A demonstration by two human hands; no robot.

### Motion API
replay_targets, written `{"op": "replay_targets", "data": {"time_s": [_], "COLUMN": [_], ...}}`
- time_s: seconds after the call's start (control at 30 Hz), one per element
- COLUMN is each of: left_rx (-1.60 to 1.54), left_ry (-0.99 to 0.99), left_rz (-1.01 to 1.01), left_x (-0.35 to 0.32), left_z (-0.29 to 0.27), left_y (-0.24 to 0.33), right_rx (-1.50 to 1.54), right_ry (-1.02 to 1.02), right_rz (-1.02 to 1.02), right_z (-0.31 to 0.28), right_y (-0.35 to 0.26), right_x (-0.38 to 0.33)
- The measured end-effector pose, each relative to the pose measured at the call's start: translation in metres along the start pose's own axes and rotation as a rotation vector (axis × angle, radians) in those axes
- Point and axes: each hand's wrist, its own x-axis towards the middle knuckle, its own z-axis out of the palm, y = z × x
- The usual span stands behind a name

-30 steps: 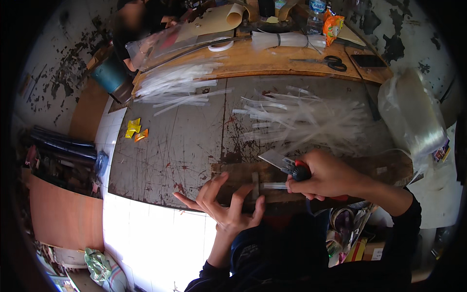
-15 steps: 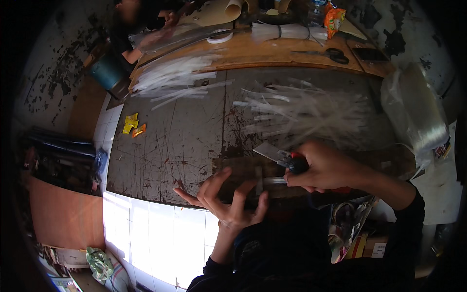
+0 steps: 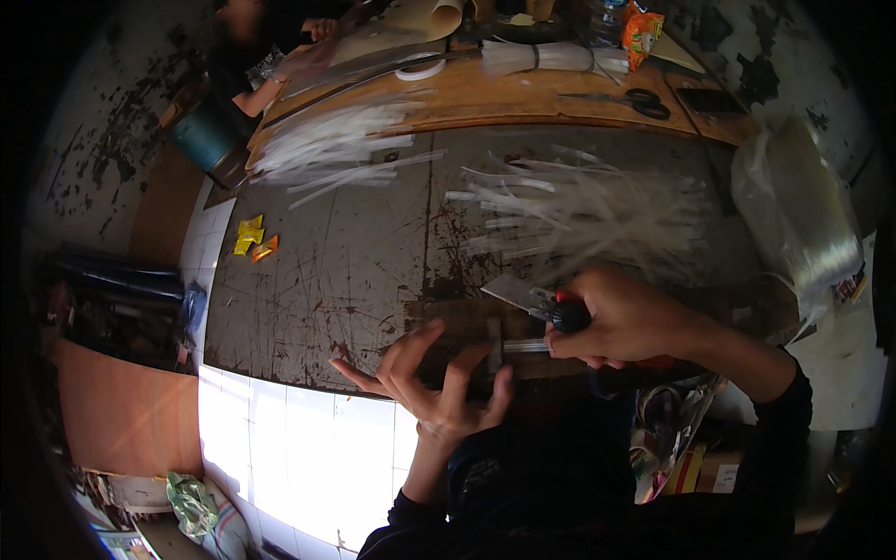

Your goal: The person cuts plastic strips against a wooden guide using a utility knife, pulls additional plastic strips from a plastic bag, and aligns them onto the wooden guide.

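Note:
My right hand (image 3: pixel 625 322) is closed around a box cutter (image 3: pixel 515 295) with a black and red handle. Its wide blade points left, just above the worktop. Thin clear plastic strips (image 3: pixel 525 345) stick out from under that hand toward the left, lying over a wooden board (image 3: pixel 448 322). A short, narrow crossbar (image 3: pixel 495 341) stands on the board where the strips end. My left hand (image 3: pixel 434 387) is open with its fingers spread at the near edge of the board. Its index finger and thumb are close to the crossbar; whether they touch it I cannot tell.
Loose clear strips form a pile (image 3: pixel 597 215) beyond my right hand and a second pile (image 3: pixel 336 140) at the far left. Candies (image 3: pixel 249 235) lie left. Scissors (image 3: pixel 644 105) and a tied bundle (image 3: pixel 551 59) occupy the back board. A plastic-wrapped roll (image 3: pixel 798 205) stands right. Another person (image 3: pixel 257 70) works far left.
My hands and the box cutter have barely moved. The other person's hand at the far left has shifted over their work.

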Motion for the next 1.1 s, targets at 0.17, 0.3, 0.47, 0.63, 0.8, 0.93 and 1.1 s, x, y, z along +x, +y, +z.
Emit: {"op": "replay_targets", "data": {"time_s": [0.17,0.3,0.47,0.63,0.8,0.93,1.1], "left_rx": [-0.012,0.009,0.080,0.203,0.259,0.275,0.360], "left_ry": [0.017,0.020,-0.033,-0.268,-0.282,-0.314,-0.289], "left_rz": [0.012,0.011,0.297,0.282,0.378,0.412,0.486], "left_x": [0.001,-0.001,-0.012,-0.011,-0.004,-0.003,-0.008], "left_z": [0.001,0.002,-0.004,-0.018,-0.016,-0.019,-0.016], "left_y": [-0.001,0.001,0.013,0.030,0.028,0.023,0.018], "right_rx": [-0.025,-0.009,-0.023,-0.027,-0.024,-0.048,-0.063], "right_ry": [-0.014,-0.010,-0.023,-0.037,-0.048,0.119,0.418], "right_rz": [-0.004,0.003,-0.001,0.001,0.222,0.326,0.534], "right_z": [0.000,0.000,-0.001,-0.002,-0.019,-0.059,-0.089], "right_y": [-0.002,-0.001,0.000,-0.001,0.001,0.020,0.081], "right_x": [0.001,0.002,0.004,0.001,-0.024,-0.071,-0.137]}}
